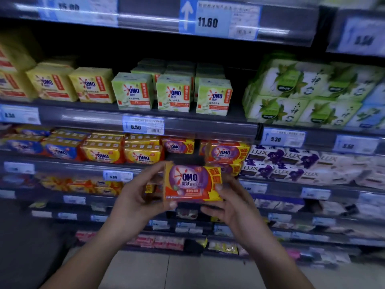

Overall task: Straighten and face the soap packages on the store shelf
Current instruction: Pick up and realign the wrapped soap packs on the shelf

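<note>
In front of the middle shelf (73, 163) of a store soap aisle, a purple-and-yellow OMO soap package (192, 183) is held clear of the shelving by both hands. Its printed face is turned toward the camera and its top edge tilts slightly down to the right.

The left hand (141, 195) grips the package's left end. Its fingers (155, 171) curl over the upper left corner, and the thumb presses at the lower left corner. The right hand (233, 205) grips the right end, with the thumb on the yellow front panel and the other fingers wrapped beneath the lower edge. Both sets of fingers are closed on the package.

Just behind and above the held package, matching purple OMO packs (227, 153) are stacked on the shelf. A dark gap lies between that stack and a single pack to its left.

- Left of the gap: yellow OMO flat packs (123, 152).
- Right of the stack: LUX packages (281, 159), purple and white.
- Shelf above: green OMO boxes (174, 92) in a row with their faces forward, yellow OMO boxes (91, 84) beside them, and a price tag (284, 138) reading 5.30 on the rail at the right.

The lower shelves are blurred and their contents cannot be told. Pale floor tiles (187, 272) show between the forearms.
</note>
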`<state>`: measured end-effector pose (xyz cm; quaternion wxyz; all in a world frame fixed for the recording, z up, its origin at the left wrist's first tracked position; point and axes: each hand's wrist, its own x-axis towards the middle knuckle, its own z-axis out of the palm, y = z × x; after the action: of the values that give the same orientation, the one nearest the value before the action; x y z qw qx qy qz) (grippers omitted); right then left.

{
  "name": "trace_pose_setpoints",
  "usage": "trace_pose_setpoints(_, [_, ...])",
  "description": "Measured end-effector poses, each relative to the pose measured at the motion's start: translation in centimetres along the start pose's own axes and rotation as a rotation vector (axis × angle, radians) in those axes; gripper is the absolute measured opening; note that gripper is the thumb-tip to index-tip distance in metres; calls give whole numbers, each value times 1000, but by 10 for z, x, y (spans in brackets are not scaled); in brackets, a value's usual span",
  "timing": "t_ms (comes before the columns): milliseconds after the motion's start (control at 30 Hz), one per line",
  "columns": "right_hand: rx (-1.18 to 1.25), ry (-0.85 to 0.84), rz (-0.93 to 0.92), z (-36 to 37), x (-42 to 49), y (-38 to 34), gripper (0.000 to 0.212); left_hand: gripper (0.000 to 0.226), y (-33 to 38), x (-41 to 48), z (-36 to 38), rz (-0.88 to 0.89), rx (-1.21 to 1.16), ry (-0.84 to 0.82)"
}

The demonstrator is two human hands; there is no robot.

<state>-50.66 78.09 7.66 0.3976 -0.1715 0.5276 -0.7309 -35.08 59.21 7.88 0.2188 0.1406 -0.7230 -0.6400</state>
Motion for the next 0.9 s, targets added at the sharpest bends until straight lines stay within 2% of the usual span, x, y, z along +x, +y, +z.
trace_pose_setpoints(67, [-10, 15, -63, 2, -9, 3, 41, 85, -1, -3, -9, 3, -27, -91])
trace_pose_setpoints(167, [-135, -5, -168, 5, -19, 9, 56, 92, -4, -10, -13, -43, -199, -177])
trace_pose_setpoints(300, [-141, -80, -231, 14, -27, 11, 62, 75, -6, -18, -13, -5, -205, -116])
trace_pose_setpoints(400, [-127, -78, -215, 16, -26, 9, 67, 72, -6, -17, -14, 23, -225, -82])
trace_pose_setpoints(500, [-145, -52, -198, 16, -24, 5, 59, 70, -1, -13, -16, 18, -217, -77])
trace_pose_setpoints(633, [-232, 102, -121, 26, -22, 6, 50, 85, 0, -5, -19, -15, -73, -153])
trace_pose_setpoints(700, [-256, 168, -70, 29, -18, 8, 55, 71, -2, -3, -15, -69, -83, -78])
trace_pose_setpoints(767, [-211, 138, -16, 30, -15, 7, 67, 46, -3, 0, -9, -155, -154, 56])
trace_pose_setpoints(833, [-204, 111, 8, 31, -12, 5, 55, 29, -8, 4, -6, -220, -185, 145])
trace_pose_setpoints(900, [-208, 142, 10, 29, -8, 6, 32, 26, -10, 8, -6, -244, -178, 178])
